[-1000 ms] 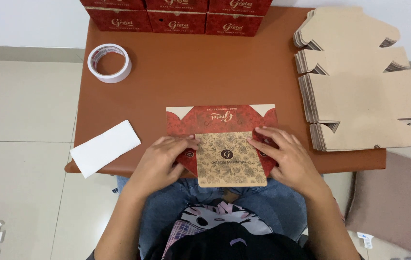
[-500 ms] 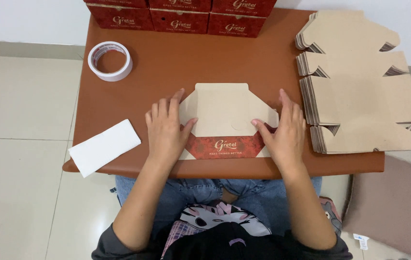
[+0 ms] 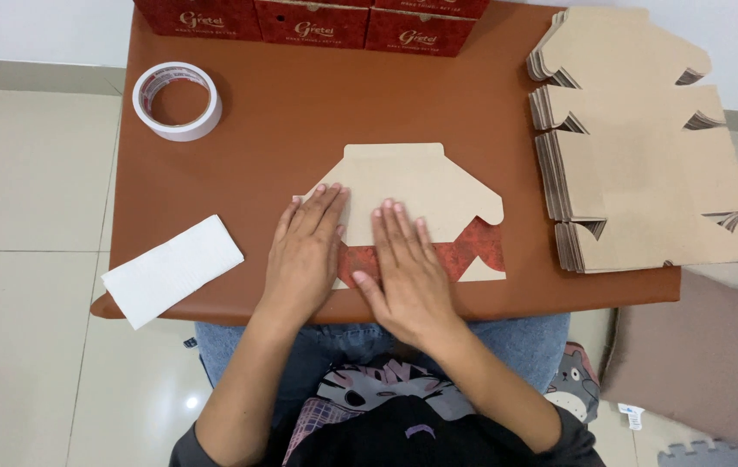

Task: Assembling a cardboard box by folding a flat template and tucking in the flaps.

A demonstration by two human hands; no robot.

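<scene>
Both hands lie flat, palms down, on a flattened cardboard box blank (image 3: 425, 186) that rests near the front edge of the brown table (image 3: 343, 112). The left hand (image 3: 306, 249) presses on the blank's left part, fingers spread and pointing away from the person. The right hand (image 3: 403, 268) lies just beside it, covering the middle of the blank and part of its red folded strip (image 3: 472, 249). Neither hand grips anything; the fingers are stretched out and open, only pressing down. The blank shows its plain tan inside, with a tab at its far edge.

To the left of the blank, a white sheet of paper (image 3: 172, 270) lies at the table's front corner, partly over the edge. Further back on that side sits a roll of white tape (image 3: 177, 100). To the right of the blank, well apart from it, is a stack of flat tan blanks (image 3: 645, 156) of the same kind. Behind the blank, along the far edge of the table, stands a row of red boxes (image 3: 313, 19).
</scene>
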